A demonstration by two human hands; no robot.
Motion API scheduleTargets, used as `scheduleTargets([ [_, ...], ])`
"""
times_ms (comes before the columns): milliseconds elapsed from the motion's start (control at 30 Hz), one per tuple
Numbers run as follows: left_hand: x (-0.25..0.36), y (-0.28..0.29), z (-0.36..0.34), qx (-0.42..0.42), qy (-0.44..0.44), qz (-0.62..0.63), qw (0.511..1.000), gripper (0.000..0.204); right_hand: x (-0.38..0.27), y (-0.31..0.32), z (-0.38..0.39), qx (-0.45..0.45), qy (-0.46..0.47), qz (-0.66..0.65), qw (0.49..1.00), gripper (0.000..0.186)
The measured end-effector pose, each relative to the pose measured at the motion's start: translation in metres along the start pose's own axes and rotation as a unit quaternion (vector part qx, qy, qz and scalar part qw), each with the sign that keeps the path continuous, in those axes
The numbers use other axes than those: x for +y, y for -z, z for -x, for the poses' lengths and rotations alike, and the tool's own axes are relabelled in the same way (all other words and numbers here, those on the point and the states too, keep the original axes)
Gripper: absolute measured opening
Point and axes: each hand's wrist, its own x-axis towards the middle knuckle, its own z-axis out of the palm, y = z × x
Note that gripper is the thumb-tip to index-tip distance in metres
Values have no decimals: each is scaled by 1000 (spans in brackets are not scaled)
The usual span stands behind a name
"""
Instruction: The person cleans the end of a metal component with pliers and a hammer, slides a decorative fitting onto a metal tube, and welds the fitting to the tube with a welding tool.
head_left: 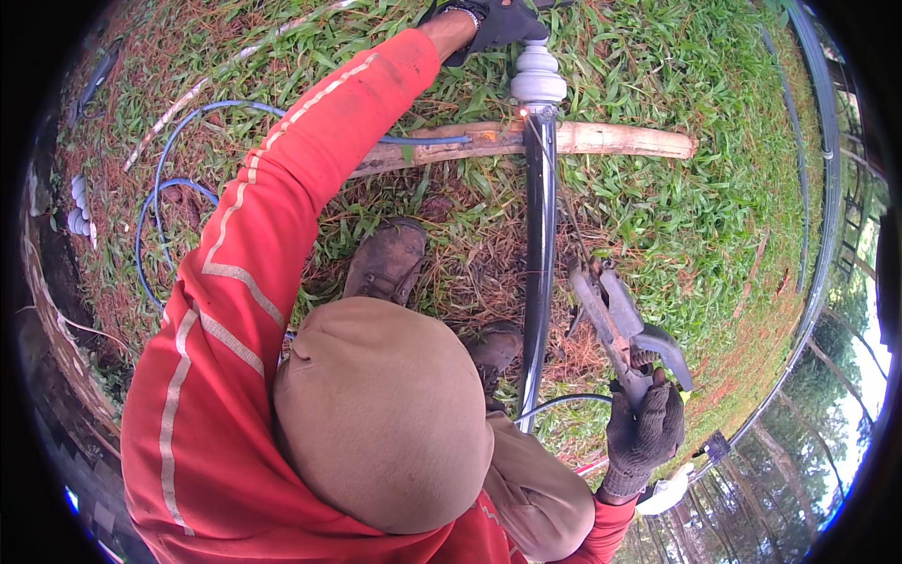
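Note:
My left hand [498,25], in a dark glove, reaches far forward and is closed at the top end of a ribbed light-grey insulator [538,78]; the picture's upper edge cuts off part of it. The insulator sits at the end of a long black metal tube [540,244]. An orange glow shows at their joint. In its grey knit glove, my right hand [646,428] grips a welding electrode holder [620,324] with a spring and a lever. A thin rod runs from the holder's jaws along the tube toward the joint.
A pale wooden pole [620,139] lies crosswise under the tube. Blue cable [178,141] loops over the grass at left, near another ribbed piece [80,209]. My boots [385,258] and bent khaki knee [385,414] are close to the tube. Dark pipes [827,179] curve along the right.

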Motion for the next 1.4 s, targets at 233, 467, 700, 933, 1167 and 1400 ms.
scheduleTargets([
  [233,-3,-5,1,-6,3,3,1000,26,-4,1,-3,-8,-21,14,1000,72],
  [467,-3,-5,1,-10,3,-1,1000,27,3,-4,0,-6,-3,0,1000,78],
  [700,-4,-6,0,-13,4,-3,1000,27,2,-1,-1,-7,5,-5,1000,80],
  [933,-7,-8,1,-20,8,-5,1000,28,4,1,5,16,0,-9,1000,77],
  [1167,-7,-10,2,-5,33,67,997,29,1,3,4,10,-34,2,999,70],
  [1400,2,1,2,-16,101,171,980,30,4,0,3,25,2,2,1000,72],
])
